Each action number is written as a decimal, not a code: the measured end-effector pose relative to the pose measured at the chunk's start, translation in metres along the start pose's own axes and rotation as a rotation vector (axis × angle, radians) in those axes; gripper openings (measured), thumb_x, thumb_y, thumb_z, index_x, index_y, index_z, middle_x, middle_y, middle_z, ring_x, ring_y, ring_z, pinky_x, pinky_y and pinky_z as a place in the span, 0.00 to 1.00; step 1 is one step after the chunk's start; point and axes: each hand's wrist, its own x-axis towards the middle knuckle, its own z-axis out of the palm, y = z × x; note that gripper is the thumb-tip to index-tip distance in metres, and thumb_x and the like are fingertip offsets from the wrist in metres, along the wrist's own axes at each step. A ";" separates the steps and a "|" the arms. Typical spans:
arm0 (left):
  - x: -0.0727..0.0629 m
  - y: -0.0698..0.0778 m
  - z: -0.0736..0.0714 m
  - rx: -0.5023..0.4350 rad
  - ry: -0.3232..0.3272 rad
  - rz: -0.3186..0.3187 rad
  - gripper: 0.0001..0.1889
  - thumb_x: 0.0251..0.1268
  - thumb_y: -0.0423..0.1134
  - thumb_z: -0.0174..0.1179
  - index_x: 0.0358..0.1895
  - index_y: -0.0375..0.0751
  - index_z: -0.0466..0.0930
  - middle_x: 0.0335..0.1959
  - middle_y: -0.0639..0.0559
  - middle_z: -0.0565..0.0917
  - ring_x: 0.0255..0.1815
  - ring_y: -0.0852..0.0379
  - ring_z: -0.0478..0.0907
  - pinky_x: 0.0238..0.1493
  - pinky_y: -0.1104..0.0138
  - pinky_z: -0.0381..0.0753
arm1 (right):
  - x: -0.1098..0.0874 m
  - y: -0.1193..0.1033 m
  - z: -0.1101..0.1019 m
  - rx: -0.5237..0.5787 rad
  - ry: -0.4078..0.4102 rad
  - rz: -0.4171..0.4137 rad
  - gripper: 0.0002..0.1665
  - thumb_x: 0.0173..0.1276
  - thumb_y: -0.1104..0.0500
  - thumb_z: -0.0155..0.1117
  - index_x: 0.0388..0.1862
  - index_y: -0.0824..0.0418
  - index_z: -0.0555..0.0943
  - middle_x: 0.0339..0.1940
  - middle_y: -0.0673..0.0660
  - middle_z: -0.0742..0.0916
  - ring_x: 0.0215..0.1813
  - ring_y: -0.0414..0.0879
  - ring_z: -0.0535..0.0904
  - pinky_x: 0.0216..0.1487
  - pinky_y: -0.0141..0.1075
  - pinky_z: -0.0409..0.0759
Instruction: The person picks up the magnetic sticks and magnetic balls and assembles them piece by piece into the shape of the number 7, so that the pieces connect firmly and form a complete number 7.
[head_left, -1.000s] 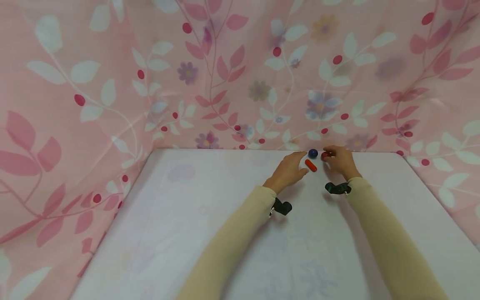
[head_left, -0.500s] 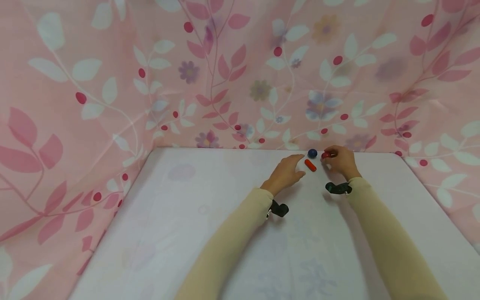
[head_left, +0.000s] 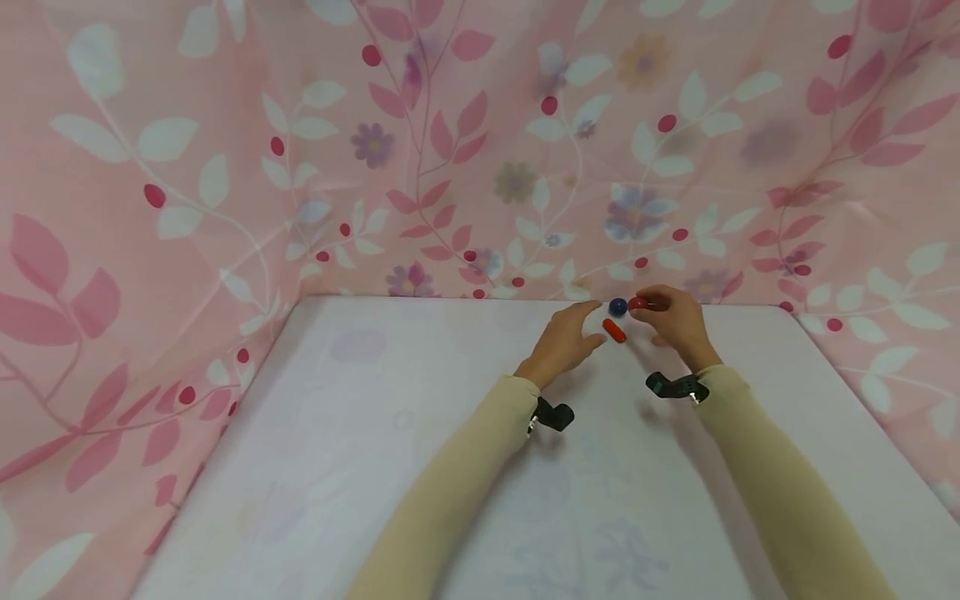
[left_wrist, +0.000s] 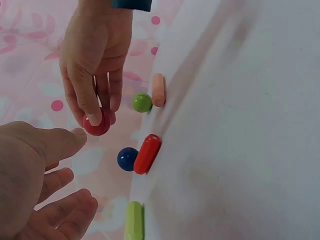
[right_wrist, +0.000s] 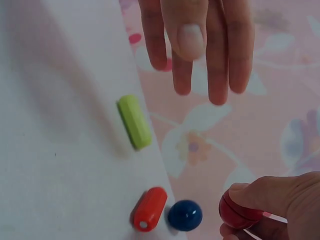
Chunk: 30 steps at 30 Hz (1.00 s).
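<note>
My right hand [head_left: 675, 323] pinches a red ball [right_wrist: 235, 212] with a groove round it, between thumb and fingers. It is held beside a dark blue ball [head_left: 618, 307] near the table's back edge. A short red-orange faceted rod [left_wrist: 147, 154] lies by the blue ball. My left hand [head_left: 564, 340] is left of these, fingers spread and relaxed, holding nothing. Close to it lies a lime-green rod [right_wrist: 134, 122], seen in both wrist views. The left wrist view also shows a green ball [left_wrist: 142, 102] beside a peach rod [left_wrist: 158, 90], on the right hand's side.
The white-covered table [head_left: 360, 433] ends at the back against a pink floral cloth [head_left: 450, 150], which also hangs at both sides. A dark camera [head_left: 553, 414] is strapped at the left wrist, another dark camera [head_left: 675, 386] at the right.
My right hand has raised the red ball slightly and brought it left, nearer the blue ball. The left hand has drawn back a little from the red-orange rod.
</note>
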 end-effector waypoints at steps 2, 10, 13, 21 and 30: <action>0.000 -0.001 -0.003 -0.019 0.016 -0.004 0.32 0.75 0.44 0.66 0.78 0.48 0.68 0.75 0.54 0.72 0.75 0.54 0.67 0.74 0.63 0.65 | -0.003 -0.006 0.001 0.008 0.007 -0.025 0.29 0.72 0.52 0.74 0.66 0.64 0.80 0.59 0.66 0.85 0.59 0.62 0.80 0.38 0.50 0.88; -0.010 0.000 -0.020 -0.045 0.048 0.037 0.31 0.75 0.44 0.66 0.78 0.47 0.69 0.75 0.51 0.72 0.74 0.52 0.68 0.73 0.61 0.66 | -0.014 -0.020 0.005 0.013 0.007 -0.056 0.27 0.73 0.53 0.72 0.66 0.62 0.80 0.58 0.65 0.86 0.55 0.59 0.81 0.35 0.47 0.87; -0.016 0.001 -0.026 -0.041 0.053 0.054 0.31 0.75 0.44 0.65 0.78 0.46 0.69 0.75 0.51 0.72 0.75 0.51 0.67 0.75 0.61 0.63 | -0.019 -0.024 0.006 0.015 0.010 -0.078 0.27 0.73 0.52 0.73 0.65 0.62 0.81 0.57 0.64 0.86 0.56 0.58 0.82 0.41 0.41 0.85; -0.030 -0.006 -0.036 -0.036 0.078 0.089 0.31 0.75 0.42 0.65 0.78 0.44 0.69 0.76 0.49 0.71 0.76 0.51 0.66 0.76 0.61 0.61 | -0.030 -0.039 0.010 0.048 0.004 -0.132 0.26 0.71 0.50 0.74 0.62 0.61 0.82 0.55 0.62 0.88 0.57 0.57 0.83 0.58 0.52 0.77; -0.049 -0.017 -0.047 -0.060 0.109 0.133 0.31 0.74 0.40 0.66 0.77 0.41 0.70 0.75 0.48 0.72 0.73 0.51 0.70 0.72 0.62 0.67 | -0.041 -0.054 0.016 0.103 -0.018 -0.186 0.25 0.72 0.52 0.74 0.61 0.63 0.83 0.52 0.61 0.88 0.55 0.56 0.84 0.52 0.44 0.81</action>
